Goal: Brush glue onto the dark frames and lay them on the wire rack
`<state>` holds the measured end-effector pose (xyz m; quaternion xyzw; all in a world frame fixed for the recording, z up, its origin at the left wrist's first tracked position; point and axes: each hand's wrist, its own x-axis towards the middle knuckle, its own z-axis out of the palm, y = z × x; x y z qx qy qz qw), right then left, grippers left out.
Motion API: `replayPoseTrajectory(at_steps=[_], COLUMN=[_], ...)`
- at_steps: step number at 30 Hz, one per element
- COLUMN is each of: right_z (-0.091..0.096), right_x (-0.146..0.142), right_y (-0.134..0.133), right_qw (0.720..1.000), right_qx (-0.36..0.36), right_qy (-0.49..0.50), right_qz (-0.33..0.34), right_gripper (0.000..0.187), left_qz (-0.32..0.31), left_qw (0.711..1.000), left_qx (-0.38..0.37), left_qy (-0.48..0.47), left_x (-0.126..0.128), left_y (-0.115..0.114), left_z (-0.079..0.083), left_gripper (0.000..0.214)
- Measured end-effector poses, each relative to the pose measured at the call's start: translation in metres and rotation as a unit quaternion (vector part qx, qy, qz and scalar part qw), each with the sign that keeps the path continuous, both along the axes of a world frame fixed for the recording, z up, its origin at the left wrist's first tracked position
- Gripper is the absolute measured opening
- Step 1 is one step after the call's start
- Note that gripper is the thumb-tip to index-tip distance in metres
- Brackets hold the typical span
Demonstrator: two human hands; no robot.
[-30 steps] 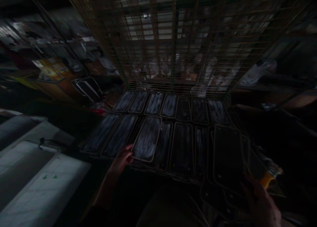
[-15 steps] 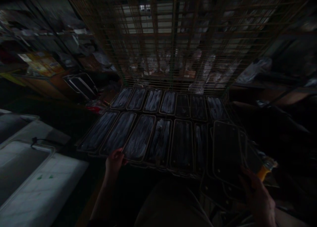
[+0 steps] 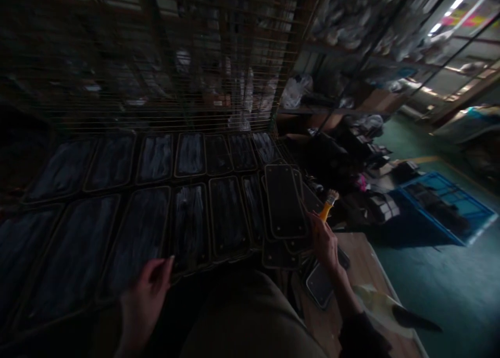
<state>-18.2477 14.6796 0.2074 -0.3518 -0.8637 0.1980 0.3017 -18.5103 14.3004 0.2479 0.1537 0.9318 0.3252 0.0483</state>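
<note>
My left hand [image 3: 144,298] hovers at the near edge of the front row, by a dark rectangular panel [image 3: 136,243] streaked with whitish smears. Its fingers are loosely curled, with a gap between thumb and fingers and nothing visible in them. In my right hand [image 3: 325,246] is a brush [image 3: 327,206] with a yellow handle, bristles pointing up and away. The fingers of that hand are beside the right edge of a plain dark panel [image 3: 285,201], which lies on a pile of similar ones; whether they touch it is hard to see.
Two rows of smeared panels lie before a wire mesh rack [image 3: 191,102]. Right of my knee, a wooden board [image 3: 359,248] carries more dark panels [image 3: 319,285] and a pale container [image 3: 380,306]. A blue crate [image 3: 441,207] stands on the green floor; bagged goods fill the shelves [image 3: 351,108] behind.
The view has swung to the right, bringing in the blue crate and the wooden board. My left hand has come off the panel's near corner. The brush remains in my right hand.
</note>
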Motion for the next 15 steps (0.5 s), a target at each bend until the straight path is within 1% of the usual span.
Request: replayPoseTrajectory(at_steps=[1,3,5,7,9,11,13,15], right_z=[0.005,0.017,0.030,0.039,0.044,0.042,0.034,0.022], right_x=[0.005,0.017,0.032,0.051,0.073,0.097,0.121,0.142], right_y=[-0.003,-0.009,-0.015,-0.023,-0.033,-0.045,-0.059,-0.073], right_qw=[1.000,1.000,1.000,0.999,0.997,0.991,0.983,0.971], right_qx=[0.000,0.001,-0.007,-0.034,-0.070,-0.088,-0.093,-0.103], right_qy=[0.005,0.015,0.019,0.018,0.026,0.050,0.079,0.111], right_qz=[0.001,0.002,0.008,0.008,-0.025,-0.085,-0.140,-0.187], right_gripper=[0.038,0.036,0.035,0.036,0.038,0.039,0.038,0.038], left_qz=[-0.059,-0.168,-0.244,-0.287,-0.296,-0.276,-0.257,-0.255], left_qw=[0.996,0.970,0.940,0.912,0.894,0.886,0.878,0.867], left_qx=[0.028,0.076,0.097,0.098,0.102,0.129,0.166,0.187], left_qy=[-0.055,-0.157,-0.220,-0.275,-0.320,-0.349,-0.368,-0.384], left_x=[0.009,0.031,0.052,0.069,0.078,0.079,0.076,0.074], left_y=[0.025,0.075,0.119,0.151,0.172,0.184,0.190,0.195], left_z=[-0.001,-0.005,-0.009,-0.012,-0.017,-0.024,-0.031,-0.037], left_gripper=[0.032,0.039,0.039,0.037,0.032,0.028,0.031,0.036])
